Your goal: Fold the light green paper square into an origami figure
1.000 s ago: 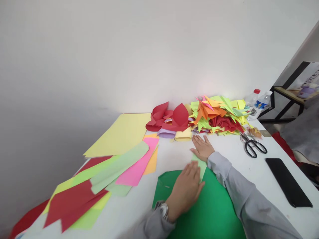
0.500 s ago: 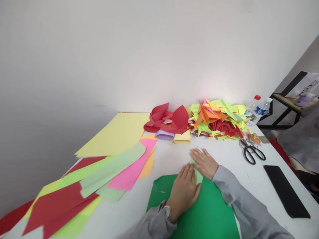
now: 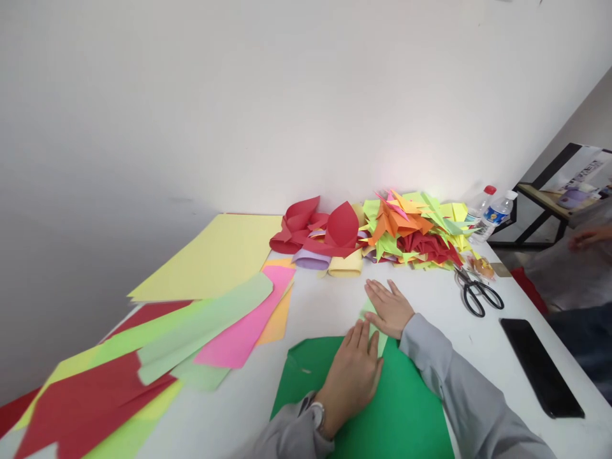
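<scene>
A pale green piece of paper [image 3: 382, 344], apparently folded, lies partly over the dark green sheet [image 3: 401, 408] and partly on the white table. My left hand [image 3: 351, 366] rests flat on its left side, fingers stretched out; a watch [image 3: 318, 413] is on that wrist. My right hand [image 3: 389, 308] presses on its upper part with the palm down and fingers extended. Both hands are open and grip nothing. They cover much of the paper, so its full shape is hidden.
Coloured paper strips [image 3: 205, 325] and a yellow sheet [image 3: 215, 255] lie left. Red paper shapes [image 3: 342, 229] and a pile of folded paper [image 3: 406, 223] stand at the back. Scissors [image 3: 478, 296], a black phone [image 3: 542, 370] and bottles [image 3: 497, 213] are right. A co-worker's hand [image 3: 593, 237] shows farther right.
My right hand has shifted slightly over the pale green paper, which shows more between my hands. The whole view has moved a little, and a person's hand has appeared at far right.
</scene>
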### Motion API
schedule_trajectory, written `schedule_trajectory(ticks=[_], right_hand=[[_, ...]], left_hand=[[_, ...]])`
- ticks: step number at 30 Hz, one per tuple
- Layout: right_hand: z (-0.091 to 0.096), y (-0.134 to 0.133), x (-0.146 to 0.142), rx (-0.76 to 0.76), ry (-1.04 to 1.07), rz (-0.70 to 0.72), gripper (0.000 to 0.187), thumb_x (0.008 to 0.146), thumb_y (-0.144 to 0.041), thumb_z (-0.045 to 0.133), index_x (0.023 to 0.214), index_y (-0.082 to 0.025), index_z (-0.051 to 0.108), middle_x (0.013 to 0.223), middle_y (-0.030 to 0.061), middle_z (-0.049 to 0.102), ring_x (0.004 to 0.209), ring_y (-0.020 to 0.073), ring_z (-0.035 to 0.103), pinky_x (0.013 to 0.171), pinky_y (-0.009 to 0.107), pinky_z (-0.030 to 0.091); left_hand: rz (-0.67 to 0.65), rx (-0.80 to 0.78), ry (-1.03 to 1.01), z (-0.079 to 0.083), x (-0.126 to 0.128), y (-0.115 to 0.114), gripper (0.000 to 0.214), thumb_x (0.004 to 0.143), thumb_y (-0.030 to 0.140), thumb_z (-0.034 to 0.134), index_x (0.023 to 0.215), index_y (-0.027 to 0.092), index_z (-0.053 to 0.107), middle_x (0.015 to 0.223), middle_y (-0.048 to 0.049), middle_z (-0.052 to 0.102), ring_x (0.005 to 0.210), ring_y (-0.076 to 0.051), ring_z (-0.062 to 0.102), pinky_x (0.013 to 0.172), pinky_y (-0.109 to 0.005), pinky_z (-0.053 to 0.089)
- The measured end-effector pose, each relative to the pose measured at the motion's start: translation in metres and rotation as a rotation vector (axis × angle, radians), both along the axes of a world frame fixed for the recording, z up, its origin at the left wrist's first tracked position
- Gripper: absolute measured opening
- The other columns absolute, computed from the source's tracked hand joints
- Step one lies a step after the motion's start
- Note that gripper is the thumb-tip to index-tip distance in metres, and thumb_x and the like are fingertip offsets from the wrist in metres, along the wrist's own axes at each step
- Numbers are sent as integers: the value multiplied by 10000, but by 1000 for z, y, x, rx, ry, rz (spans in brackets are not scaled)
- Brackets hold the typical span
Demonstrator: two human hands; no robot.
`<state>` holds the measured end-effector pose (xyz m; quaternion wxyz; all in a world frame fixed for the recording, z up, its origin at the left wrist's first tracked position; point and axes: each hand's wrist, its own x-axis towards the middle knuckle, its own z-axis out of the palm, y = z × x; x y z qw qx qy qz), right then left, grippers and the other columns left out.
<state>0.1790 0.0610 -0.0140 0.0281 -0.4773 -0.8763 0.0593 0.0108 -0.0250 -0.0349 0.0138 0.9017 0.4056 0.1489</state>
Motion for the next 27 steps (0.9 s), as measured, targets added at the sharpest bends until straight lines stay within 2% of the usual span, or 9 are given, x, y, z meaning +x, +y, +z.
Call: schedule_trajectory(ticks=[4,7,11,14,16,19,22,27], right_hand=[[1,6,-2,16,-7,-83,679,981,-531,175,1487,-83,233,1553,141,196,1438,239,184,1167,513,58],[1,6,-3,19,4,-91,680,981,-534,165,1486,-84,238,1554,139,194,1441,236,174,1168,506,37],[-1,6,-4,16,-1,-95,670,978,-533,208,1493,-103,225,1559,131,180,1443,238,164,1168,505,30],[0,6,-3,23,1,-99,654,980,-516,228,1497,-117,213,1561,122,181,1446,238,151,1166,513,40],[3,4,0,34,27,-73,625,986,-493,234,1498,-134,218,1559,111,198,1448,234,139,1164,521,38],[6,-7,3,29,84,50,572,991,-454,262,1481,-160,278,1540,86,273,1446,216,151,1167,505,54],[6,-21,3,9,122,165,510,993,-451,274,1417,-206,417,1506,48,361,1437,197,185,1173,472,73],[4,-33,-1,-14,123,136,492,989,-444,306,1417,-231,421,1476,59,410,1407,205,273,1171,468,74]], left_hand=[[14,51,30,3,-1,0,466,925,359,378,1267,95,554,1354,-224,518,1277,-374,462,991,-521,409],[17,88,60,7,-2,0,448,915,371,417,1248,115,573,1326,-207,550,1236,-373,504,980,-512,418],[15,84,8,11,-2,1,428,914,358,436,1220,102,591,1304,-225,558,1208,-387,520,977,-530,400],[47,78,-46,15,-2,4,401,927,360,416,1166,111,622,1267,-204,591,1171,-364,547,966,-520,402],[52,83,-79,17,-3,6,404,927,358,421,1191,113,604,1245,-189,609,1143,-347,564,946,-507,418],[17,108,-99,19,-4,9,436,912,355,445,1231,83,566,1186,-198,635,1085,-329,594,910,-489,445],[14,139,-127,18,-5,10,377,896,325,463,1108,59,626,1119,-216,657,1058,-326,606,906,-482,453],[34,144,-219,15,-6,12,306,849,306,529,1007,79,660,1098,-197,667,1081,-324,593,926,-480,457]])
